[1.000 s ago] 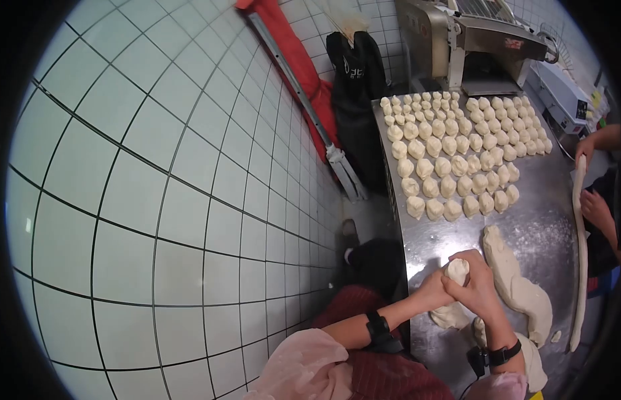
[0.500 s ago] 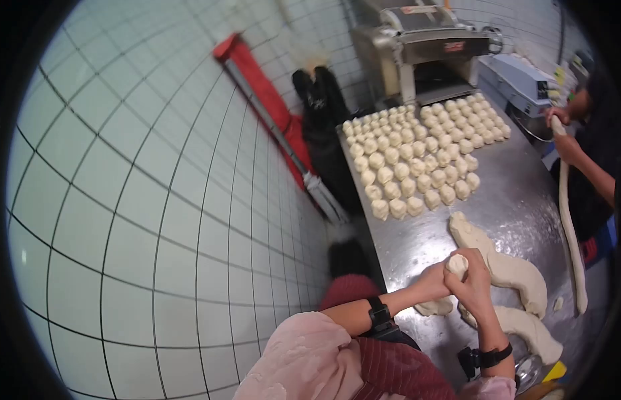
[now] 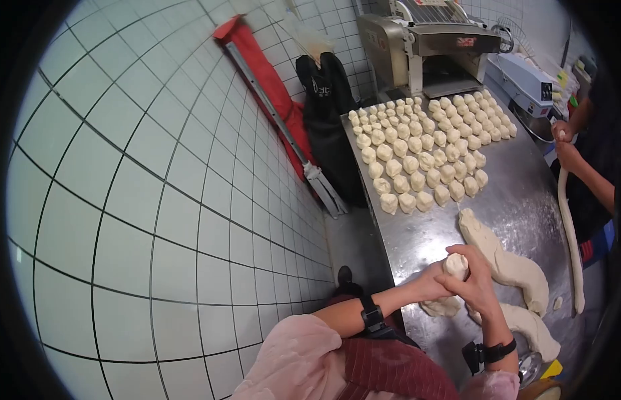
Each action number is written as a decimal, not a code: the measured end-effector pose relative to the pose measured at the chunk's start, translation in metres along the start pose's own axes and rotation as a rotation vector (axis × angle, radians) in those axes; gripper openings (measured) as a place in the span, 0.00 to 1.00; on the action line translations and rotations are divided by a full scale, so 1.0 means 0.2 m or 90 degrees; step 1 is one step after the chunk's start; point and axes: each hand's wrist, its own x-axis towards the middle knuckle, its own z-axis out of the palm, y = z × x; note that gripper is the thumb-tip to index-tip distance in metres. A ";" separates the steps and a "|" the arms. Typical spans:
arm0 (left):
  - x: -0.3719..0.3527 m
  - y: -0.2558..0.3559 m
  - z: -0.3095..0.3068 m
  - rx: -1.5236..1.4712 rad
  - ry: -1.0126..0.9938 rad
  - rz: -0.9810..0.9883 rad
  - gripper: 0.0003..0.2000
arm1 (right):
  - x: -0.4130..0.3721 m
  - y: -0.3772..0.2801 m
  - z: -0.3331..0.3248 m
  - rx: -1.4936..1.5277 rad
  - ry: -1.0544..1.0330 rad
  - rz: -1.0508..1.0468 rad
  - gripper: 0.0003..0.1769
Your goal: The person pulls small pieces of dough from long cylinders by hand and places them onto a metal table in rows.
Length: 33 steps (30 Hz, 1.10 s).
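Dough ball (image 3: 456, 265), clasped by the curled left hand (image 3: 427, 280) and right hand (image 3: 478, 288), could tear unevenly if over-squeezed.

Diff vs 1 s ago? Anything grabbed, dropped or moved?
Nothing taken or let go. The co-worker's lower hand has slid up the dough rope toward the upper hand. Left hand and right hand still clasp the dough piece; rows of dough pieces and long dough lump unchanged.

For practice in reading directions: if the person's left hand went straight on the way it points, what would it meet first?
The left hand points at the dough ball it touches, with the right hand wrapped around it. Past those probably lies the long dough lump; depth is unclear.
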 end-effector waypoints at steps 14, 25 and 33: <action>0.03 0.14 0.07 0.081 0.107 0.125 0.26 | 0.01 -0.03 0.01 -0.128 0.220 -0.138 0.14; 0.04 0.28 -0.02 0.077 -0.367 -0.032 0.11 | 0.27 0.54 -0.22 -0.392 0.427 0.079 0.18; 0.19 0.07 -0.49 -0.273 -0.032 -0.134 0.08 | 0.44 0.71 -0.29 -0.212 0.267 0.205 0.23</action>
